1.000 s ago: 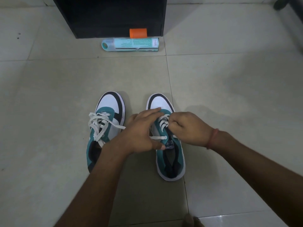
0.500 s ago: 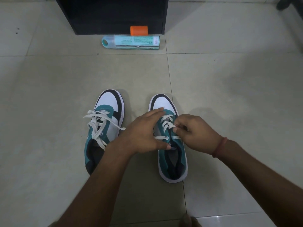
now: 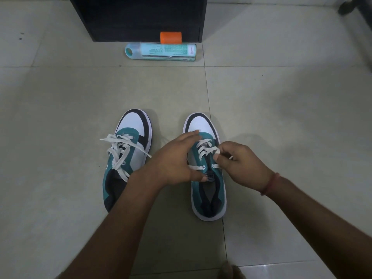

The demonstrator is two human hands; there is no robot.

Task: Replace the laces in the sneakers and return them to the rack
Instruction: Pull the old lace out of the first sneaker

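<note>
Two teal, white and black sneakers stand side by side on the tiled floor, toes pointing away from me. The left sneaker (image 3: 128,152) has a loose white lace (image 3: 118,152) spilling over its side. My left hand (image 3: 173,160) grips the right sneaker (image 3: 207,174) across its left side, thumb on the tongue and fingers reaching toward the toe. My right hand (image 3: 239,164) pinches the white lace (image 3: 207,148) of that shoe near the upper eyelets on its right side.
A black rack or cabinet (image 3: 138,17) stands at the far end of the floor. In front of it lie a teal spray can (image 3: 161,52) on its side and an orange cap (image 3: 170,37). Something dark shows at the top right corner (image 3: 354,7).
My right hand has shifted slightly right and pulled the lace end outward. My left hand keeps its grip on the right sneaker. The view has drifted a little.
</note>
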